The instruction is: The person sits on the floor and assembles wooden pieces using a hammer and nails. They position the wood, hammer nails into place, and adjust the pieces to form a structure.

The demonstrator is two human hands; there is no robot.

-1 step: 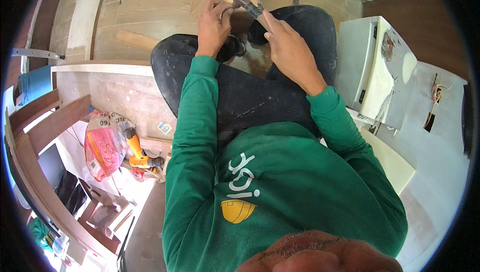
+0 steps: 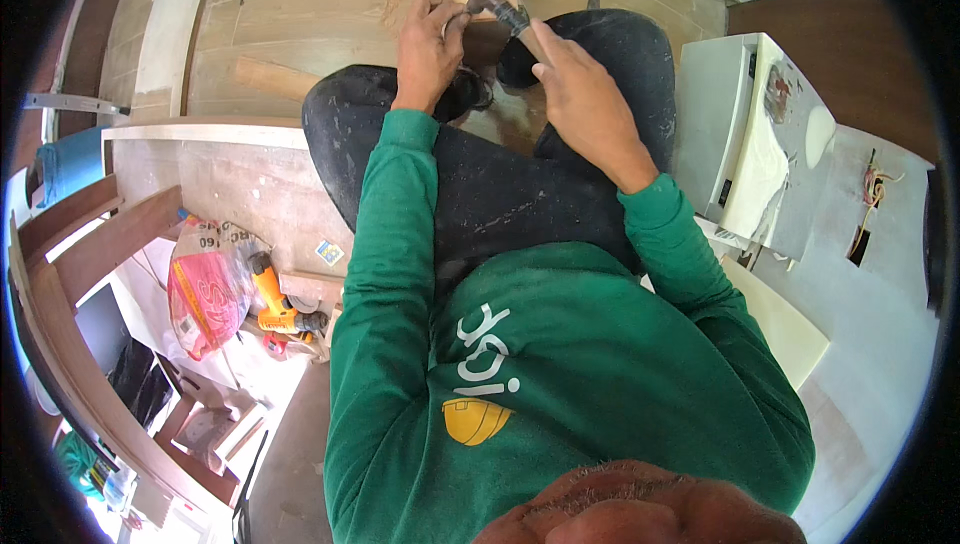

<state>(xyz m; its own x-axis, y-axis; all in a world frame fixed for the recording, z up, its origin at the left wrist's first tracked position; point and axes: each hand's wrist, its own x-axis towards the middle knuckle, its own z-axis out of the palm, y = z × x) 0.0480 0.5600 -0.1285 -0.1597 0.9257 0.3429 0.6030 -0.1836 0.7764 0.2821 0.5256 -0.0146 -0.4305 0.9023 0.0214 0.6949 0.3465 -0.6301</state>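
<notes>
Two hands (image 2: 588,104), one hammer (image 2: 510,16)

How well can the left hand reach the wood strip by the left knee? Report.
Probably yes: the wood strip lies mostly uncovered, though the left hand may have to pass over the left knee.

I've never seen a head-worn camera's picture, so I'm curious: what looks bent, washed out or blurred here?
In the head view, the long wooden plank at left bows along the dark round border; in the head view, white glare swallows detail below the orange drill; also in the head view, the hammer in the right hand looks slightly soft, perhaps from motion.
</notes>
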